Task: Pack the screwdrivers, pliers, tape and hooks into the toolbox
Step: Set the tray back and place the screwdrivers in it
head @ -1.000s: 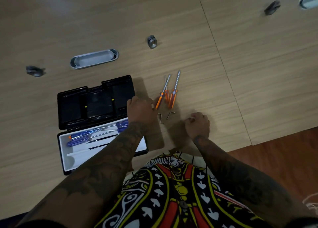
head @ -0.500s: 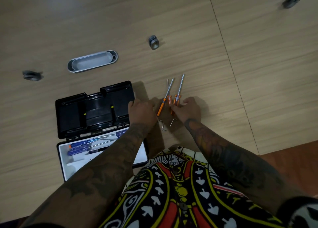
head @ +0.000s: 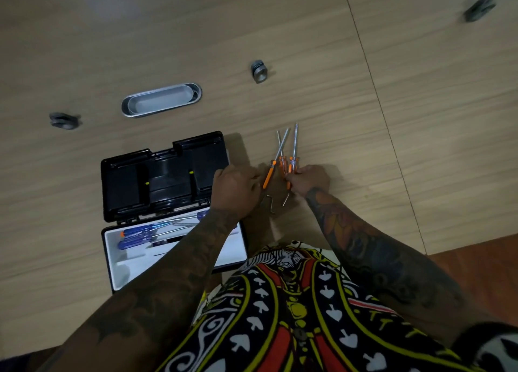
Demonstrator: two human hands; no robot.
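Beside the open toolbox (head: 165,175), right hand (head: 307,179) pinches orange screwdrivers (head: 291,165); left hand's (head: 235,188) grip is unclear.

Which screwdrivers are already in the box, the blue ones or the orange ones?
The blue-handled screwdrivers lie inside the open toolbox. The orange-handled screwdrivers are outside it on the table, between the two hands.

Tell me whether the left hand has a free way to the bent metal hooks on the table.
Probably yes. The left hand sits right over the bent metal hooks, with only the orange-handled screwdrivers beside them, and those are at the right hand. Part of one hook is hidden under it.
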